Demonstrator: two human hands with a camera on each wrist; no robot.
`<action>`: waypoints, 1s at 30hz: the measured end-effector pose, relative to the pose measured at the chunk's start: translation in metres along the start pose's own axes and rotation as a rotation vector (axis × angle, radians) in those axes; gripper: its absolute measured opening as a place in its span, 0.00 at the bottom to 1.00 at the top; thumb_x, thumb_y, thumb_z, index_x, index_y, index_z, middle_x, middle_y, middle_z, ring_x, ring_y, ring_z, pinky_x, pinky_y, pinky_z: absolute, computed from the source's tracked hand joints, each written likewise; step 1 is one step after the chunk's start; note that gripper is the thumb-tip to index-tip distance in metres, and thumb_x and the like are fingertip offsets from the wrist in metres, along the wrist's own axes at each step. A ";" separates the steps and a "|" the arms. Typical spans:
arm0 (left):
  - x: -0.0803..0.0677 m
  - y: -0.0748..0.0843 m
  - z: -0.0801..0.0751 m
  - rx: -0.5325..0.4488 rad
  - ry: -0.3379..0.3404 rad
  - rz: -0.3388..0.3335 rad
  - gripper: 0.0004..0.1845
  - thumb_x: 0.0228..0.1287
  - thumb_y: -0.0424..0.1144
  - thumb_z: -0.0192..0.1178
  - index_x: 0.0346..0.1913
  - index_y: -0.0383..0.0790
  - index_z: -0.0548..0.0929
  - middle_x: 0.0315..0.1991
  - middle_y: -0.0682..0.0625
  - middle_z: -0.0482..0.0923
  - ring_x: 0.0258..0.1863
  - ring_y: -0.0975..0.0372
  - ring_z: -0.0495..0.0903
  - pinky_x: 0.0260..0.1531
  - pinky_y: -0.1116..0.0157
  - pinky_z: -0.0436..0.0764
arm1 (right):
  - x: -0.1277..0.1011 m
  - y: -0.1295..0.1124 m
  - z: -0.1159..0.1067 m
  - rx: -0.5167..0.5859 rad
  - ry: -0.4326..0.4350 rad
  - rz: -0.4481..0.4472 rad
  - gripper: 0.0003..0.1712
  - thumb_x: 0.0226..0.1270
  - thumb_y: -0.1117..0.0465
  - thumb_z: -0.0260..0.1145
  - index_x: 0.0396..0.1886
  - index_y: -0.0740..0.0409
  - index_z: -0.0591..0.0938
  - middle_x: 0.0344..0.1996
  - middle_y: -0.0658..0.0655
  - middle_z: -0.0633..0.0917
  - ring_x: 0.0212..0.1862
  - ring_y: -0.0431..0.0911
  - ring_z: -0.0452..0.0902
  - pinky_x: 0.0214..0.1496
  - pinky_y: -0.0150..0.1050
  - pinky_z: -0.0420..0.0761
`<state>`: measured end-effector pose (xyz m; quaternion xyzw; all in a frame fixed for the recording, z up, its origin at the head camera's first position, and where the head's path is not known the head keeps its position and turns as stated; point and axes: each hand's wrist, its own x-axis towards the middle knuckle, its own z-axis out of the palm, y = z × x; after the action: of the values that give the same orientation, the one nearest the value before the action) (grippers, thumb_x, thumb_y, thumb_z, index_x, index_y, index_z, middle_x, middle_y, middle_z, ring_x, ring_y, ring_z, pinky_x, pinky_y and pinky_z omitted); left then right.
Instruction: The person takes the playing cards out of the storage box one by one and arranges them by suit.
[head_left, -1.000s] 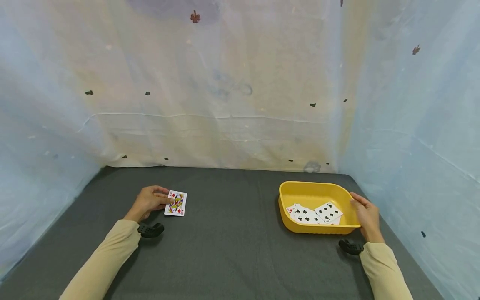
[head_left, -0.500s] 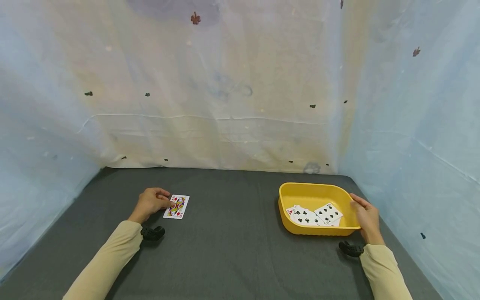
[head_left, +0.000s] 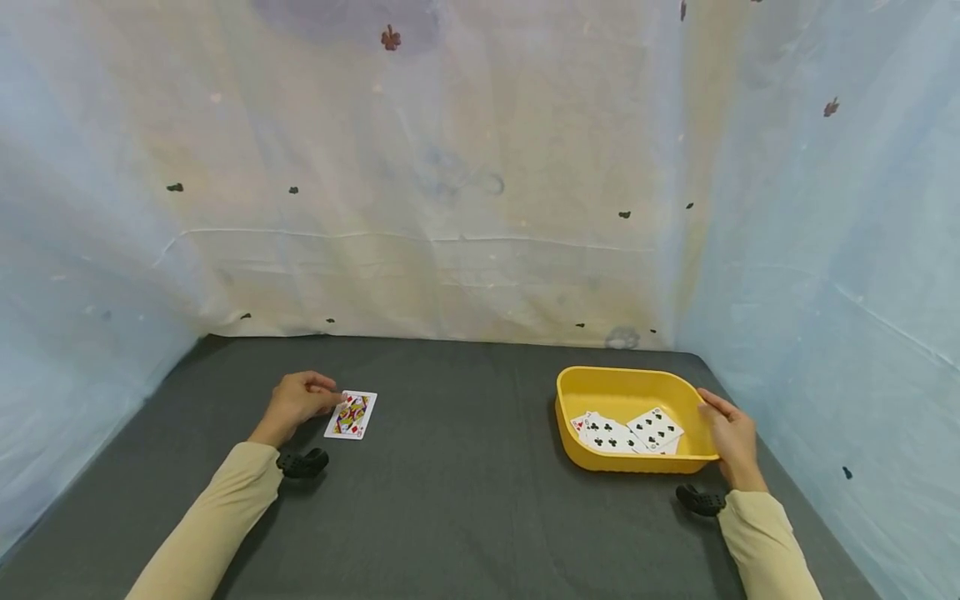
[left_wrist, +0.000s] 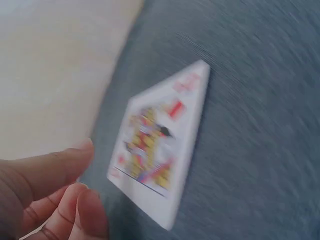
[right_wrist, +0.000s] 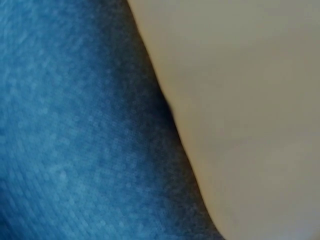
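From the head view, my left hand (head_left: 294,403) lies on the dark grey felt-like table (head_left: 450,492), its curled fingers pinching the left edge of a face card (head_left: 350,414) that lies face up, a red diamond court card, thin and glossy. Well to the right, my right hand (head_left: 726,437) grips the right rim of a yellow tray (head_left: 592,454), smooth plastic with rounded corners. Inside it lie several cards (head_left: 628,431) fanned loosely, most with black club pips. Pale crinkled sheeting (head_left: 465,183) hangs behind and to both sides.

From the left wrist view, the face card (left_wrist: 159,147) is blurred and tilted up off the woven grey cloth, my fingertips (left_wrist: 75,200) at its near edge.

From the right wrist view, only a smooth pale curved surface against bluish cloth shows; the hand itself is out of sight.
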<state>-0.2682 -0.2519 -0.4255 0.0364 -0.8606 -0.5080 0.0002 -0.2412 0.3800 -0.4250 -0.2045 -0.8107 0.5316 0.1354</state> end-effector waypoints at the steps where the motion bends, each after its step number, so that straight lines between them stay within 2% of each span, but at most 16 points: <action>1: -0.001 0.002 -0.001 -0.013 -0.001 -0.003 0.21 0.60 0.35 0.68 0.50 0.24 0.77 0.34 0.43 0.81 0.32 0.56 0.80 0.31 0.62 0.80 | 0.000 0.000 0.000 0.000 0.000 -0.001 0.25 0.78 0.56 0.50 0.69 0.61 0.69 0.65 0.66 0.69 0.52 0.51 0.73 0.37 0.25 0.78; 7: -0.005 0.024 0.003 -0.065 -0.001 -0.006 0.25 0.63 0.46 0.66 0.54 0.29 0.76 0.41 0.41 0.80 0.37 0.54 0.79 0.36 0.60 0.81 | 0.000 0.000 -0.001 0.008 0.024 -0.021 0.25 0.77 0.55 0.52 0.68 0.61 0.71 0.65 0.66 0.70 0.47 0.44 0.75 0.35 0.23 0.76; 14: -0.010 0.050 0.020 -0.140 -0.003 0.054 0.24 0.66 0.50 0.63 0.54 0.32 0.76 0.46 0.37 0.78 0.41 0.46 0.80 0.43 0.52 0.80 | 0.003 -0.002 -0.002 0.024 0.009 -0.037 0.25 0.77 0.55 0.52 0.68 0.61 0.71 0.65 0.67 0.69 0.41 0.37 0.74 0.33 0.24 0.77; 19: -0.014 0.072 0.037 -0.197 -0.031 0.113 0.22 0.68 0.47 0.61 0.53 0.32 0.76 0.41 0.42 0.79 0.38 0.53 0.82 0.43 0.54 0.81 | 0.005 -0.001 -0.002 0.005 -0.008 -0.016 0.26 0.77 0.56 0.51 0.69 0.61 0.69 0.66 0.67 0.68 0.39 0.34 0.73 0.35 0.23 0.77; 24: -0.014 0.092 0.060 -0.221 -0.058 0.148 0.19 0.68 0.46 0.62 0.52 0.35 0.77 0.40 0.44 0.79 0.36 0.57 0.81 0.39 0.61 0.81 | 0.003 0.001 -0.002 0.003 -0.008 -0.005 0.25 0.77 0.56 0.51 0.69 0.60 0.70 0.66 0.66 0.68 0.43 0.39 0.75 0.36 0.25 0.78; 27: -0.016 0.106 0.073 -0.239 -0.077 0.166 0.18 0.68 0.46 0.62 0.51 0.36 0.78 0.40 0.45 0.79 0.36 0.57 0.81 0.39 0.62 0.81 | 0.003 0.002 -0.001 0.006 -0.010 -0.006 0.26 0.77 0.56 0.51 0.69 0.60 0.69 0.66 0.66 0.68 0.48 0.46 0.75 0.37 0.25 0.78; 30: -0.016 0.119 0.086 -0.278 -0.102 0.194 0.18 0.67 0.44 0.62 0.51 0.34 0.78 0.40 0.43 0.80 0.36 0.57 0.81 0.38 0.62 0.81 | 0.003 0.002 -0.001 0.010 -0.009 -0.011 0.26 0.77 0.56 0.51 0.69 0.60 0.69 0.67 0.66 0.68 0.49 0.47 0.74 0.37 0.25 0.78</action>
<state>-0.2624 -0.1189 -0.3626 -0.0732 -0.7804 -0.6209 0.0108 -0.2427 0.3827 -0.4265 -0.1970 -0.8098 0.5358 0.1356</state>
